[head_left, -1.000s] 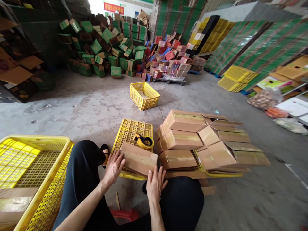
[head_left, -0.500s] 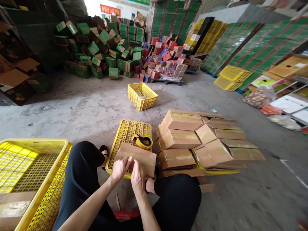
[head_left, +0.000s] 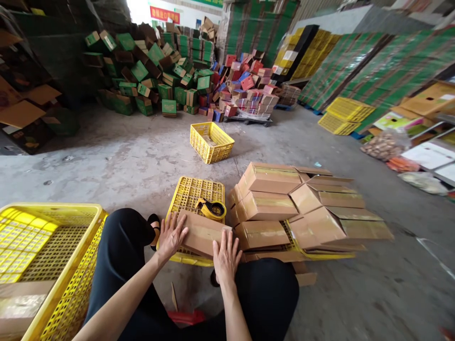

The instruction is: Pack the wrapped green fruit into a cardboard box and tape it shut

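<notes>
A brown cardboard box (head_left: 202, 233) with clear tape along its top lies on an upturned yellow plastic crate (head_left: 181, 193) between my feet. My left hand (head_left: 172, 237) rests at the box's left end with its fingers spread. At the right end lies my right hand (head_left: 226, 255), fingers stretched out flat against the edge. Neither hand grips anything. Just behind the box, a yellow tape dispenser (head_left: 211, 208) sits on the crate.
Several taped cardboard boxes (head_left: 272, 206) are stacked to the right. A large yellow crate (head_left: 78, 265) stands at my left with a cardboard box (head_left: 22, 303) inside. Ahead, another yellow crate (head_left: 212, 144) sits on the concrete floor. Heaped green cartons (head_left: 168, 107) lie farther back.
My hands were together at the box's near edge with fingers curled. They have parted to its left and right ends and opened flat, and the box's near side now shows.
</notes>
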`<state>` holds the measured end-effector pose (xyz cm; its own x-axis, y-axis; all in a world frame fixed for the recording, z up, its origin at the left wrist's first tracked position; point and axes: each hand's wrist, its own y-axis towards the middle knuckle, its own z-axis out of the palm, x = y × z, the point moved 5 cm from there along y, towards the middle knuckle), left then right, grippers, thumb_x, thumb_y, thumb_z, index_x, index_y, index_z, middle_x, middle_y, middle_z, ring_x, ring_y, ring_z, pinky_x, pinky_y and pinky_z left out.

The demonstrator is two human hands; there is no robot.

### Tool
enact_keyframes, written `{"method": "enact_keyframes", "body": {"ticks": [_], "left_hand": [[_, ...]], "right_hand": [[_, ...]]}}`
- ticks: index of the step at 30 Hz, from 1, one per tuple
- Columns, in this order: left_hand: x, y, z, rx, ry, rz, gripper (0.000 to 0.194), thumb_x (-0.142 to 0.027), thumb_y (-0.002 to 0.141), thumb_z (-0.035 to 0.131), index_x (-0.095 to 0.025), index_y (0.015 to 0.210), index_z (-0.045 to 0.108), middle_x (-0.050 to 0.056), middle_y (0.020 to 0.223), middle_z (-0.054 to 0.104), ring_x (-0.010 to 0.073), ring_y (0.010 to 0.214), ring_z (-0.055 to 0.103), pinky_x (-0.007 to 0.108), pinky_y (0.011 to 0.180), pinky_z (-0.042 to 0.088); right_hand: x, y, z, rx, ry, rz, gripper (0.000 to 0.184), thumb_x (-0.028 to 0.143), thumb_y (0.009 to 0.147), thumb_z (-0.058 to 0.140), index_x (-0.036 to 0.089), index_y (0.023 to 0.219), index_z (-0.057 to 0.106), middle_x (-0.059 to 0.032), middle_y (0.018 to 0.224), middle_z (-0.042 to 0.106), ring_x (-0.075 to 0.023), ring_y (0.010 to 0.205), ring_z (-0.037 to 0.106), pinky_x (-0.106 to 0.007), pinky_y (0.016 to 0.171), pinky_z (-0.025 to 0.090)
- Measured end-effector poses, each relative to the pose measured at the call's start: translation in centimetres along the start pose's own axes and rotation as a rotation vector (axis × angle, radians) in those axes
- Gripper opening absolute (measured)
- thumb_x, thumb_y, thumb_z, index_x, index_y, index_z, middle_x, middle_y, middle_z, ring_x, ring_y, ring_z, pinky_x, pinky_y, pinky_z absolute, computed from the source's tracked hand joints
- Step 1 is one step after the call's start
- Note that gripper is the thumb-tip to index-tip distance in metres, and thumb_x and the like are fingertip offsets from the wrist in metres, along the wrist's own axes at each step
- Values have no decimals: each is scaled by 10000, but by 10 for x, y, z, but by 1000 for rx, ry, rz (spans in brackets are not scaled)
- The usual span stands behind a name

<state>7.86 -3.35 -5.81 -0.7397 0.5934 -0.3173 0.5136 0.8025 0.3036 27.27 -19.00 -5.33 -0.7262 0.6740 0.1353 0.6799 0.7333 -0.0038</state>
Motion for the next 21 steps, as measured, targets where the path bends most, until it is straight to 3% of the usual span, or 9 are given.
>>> {"method": "enact_keyframes", "body": {"ticks": [2, 4, 7, 10, 15, 21], "left_hand": [[-2, 4, 1, -19, -2, -12, 557, -484, 1089, 404, -214, 1562, 519, 150, 1670, 396, 401, 1597, 212, 666, 1250, 210], [-16, 9, 5, -13, -33, 49, 549, -475, 1085, 417, -190, 1536, 545, 155, 1679, 379, 385, 1599, 219, 641, 1263, 206], [-42, 13, 14, 28, -82, 155, 483, -374, 1082, 426, -217, 1517, 564, 125, 1681, 385, 334, 1582, 288, 587, 1278, 227], [-50, 18, 18, 59, -88, 148, 474, -300, 1072, 418, -229, 1516, 568, 113, 1644, 451, 323, 1542, 374, 583, 1264, 266], [-20, 22, 10, 63, -53, 100, 547, -443, 1074, 448, -266, 1590, 482, 89, 1664, 421, 335, 1543, 374, 573, 1255, 292], [19, 12, 16, 56, 16, -83, 606, -532, 1094, 363, -270, 1639, 393, 162, 1627, 462, 393, 1552, 341, 658, 1200, 321]], "right_hand": [[2, 1, 1, -19, 20, 18, 689, 533, 1090, 214, 161, 1664, 303, -197, 1728, 264, -404, 1602, 198, -717, 1185, 281], [19, -1, 2, -39, 37, -79, 667, 503, 1092, 259, 136, 1636, 378, -212, 1719, 276, -410, 1605, 189, -719, 1199, 252], [57, -2, 2, -21, 63, -291, 569, 404, 1098, 318, 210, 1624, 415, -146, 1727, 287, -354, 1613, 209, -677, 1243, 209], [73, 4, 0, 2, 66, -363, 541, 321, 1099, 318, 253, 1629, 398, -110, 1715, 331, -307, 1600, 268, -642, 1260, 217], [48, 21, -8, 25, 16, -334, 564, 416, 1104, 341, 275, 1650, 340, -76, 1729, 294, -289, 1605, 258, -632, 1267, 210], [-5, 28, -12, 75, -15, -102, 628, 492, 1098, 302, 267, 1681, 239, -80, 1750, 233, -322, 1613, 223, -635, 1251, 247]]}}
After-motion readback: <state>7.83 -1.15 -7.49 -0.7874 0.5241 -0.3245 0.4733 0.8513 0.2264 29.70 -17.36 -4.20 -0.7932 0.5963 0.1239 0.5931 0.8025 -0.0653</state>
